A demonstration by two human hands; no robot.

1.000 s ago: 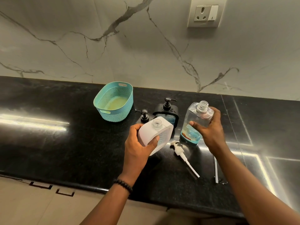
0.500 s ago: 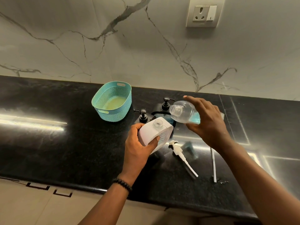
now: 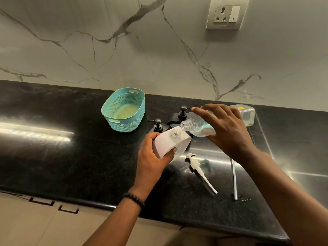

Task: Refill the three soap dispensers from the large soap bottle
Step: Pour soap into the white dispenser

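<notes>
First pour lined up, nothing visibly flowing yet.

From the left: teal basket (image 3: 124, 110) standing apart on the counter (image 3: 53, 157); two black-pump dispensers (image 3: 158, 124), pumps on, apparently untouched; left hand (image 3: 150, 160), fingers wrapped round the white dispenser (image 3: 171, 143), tilted, neck open; right hand (image 3: 229, 132), fingers curled over the clear soap bottle (image 3: 197, 126), tipped nearly flat, mouth just above and beside the white neck, blue soap pooled inside; white pump (image 3: 197, 166) and loose tube (image 3: 234, 180) lying on the counter. Judged early: one of three started, no fill level visible; two more, plus refitting the pump, left.
</notes>
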